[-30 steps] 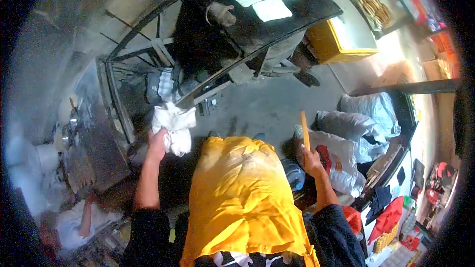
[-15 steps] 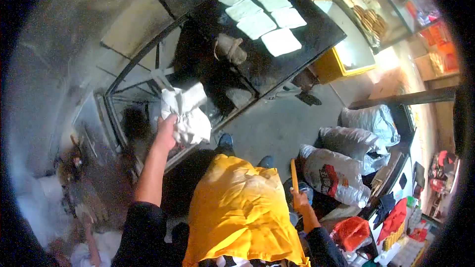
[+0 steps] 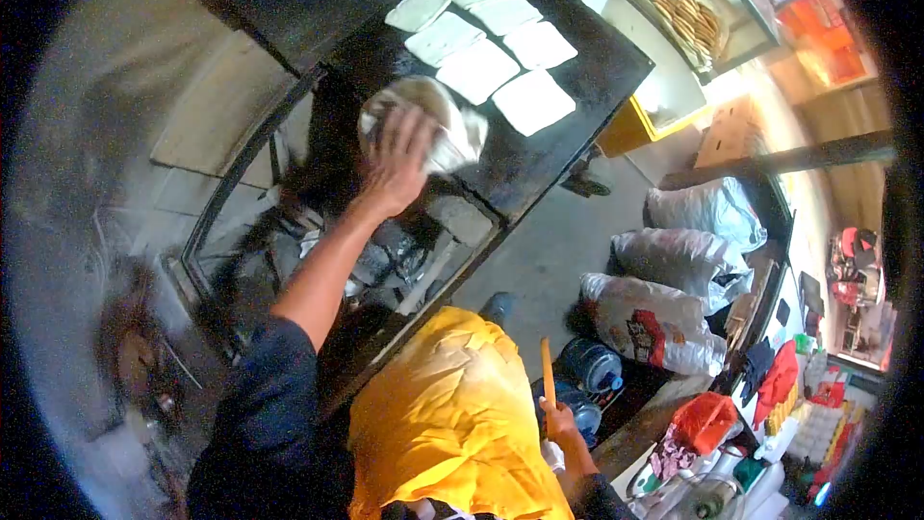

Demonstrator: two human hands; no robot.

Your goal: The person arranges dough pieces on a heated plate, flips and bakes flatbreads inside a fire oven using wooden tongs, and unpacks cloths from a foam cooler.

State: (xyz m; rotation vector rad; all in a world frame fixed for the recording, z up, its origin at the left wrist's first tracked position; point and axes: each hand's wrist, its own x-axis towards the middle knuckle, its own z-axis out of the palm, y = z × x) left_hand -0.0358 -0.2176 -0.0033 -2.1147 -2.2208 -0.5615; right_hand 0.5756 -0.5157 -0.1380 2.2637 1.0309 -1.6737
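Note:
My left hand presses over a crumpled white cloth, its fingers bent around the bundle and blurred by motion. The cloth is at the edge of the black griddle plate, where it covers the spot of a short cylindrical piece. Several flat white dough squares lie on the plate, right of the cloth. Low on the right, my right hand is closed around a flat yellowish stick that points up. A yellow apron covers my front.
Beneath the plate is an open metal frame with dark lumps inside. A yellow bin stands beyond the plate. Stuffed silvery sacks and blue water jugs sit on the right. Baked flatbreads fill a display case.
My left hand has moved up and right with the cloth, from beside the frame onto the cylindrical piece at the plate's edge. My right hand still holds the stick, slightly lower.

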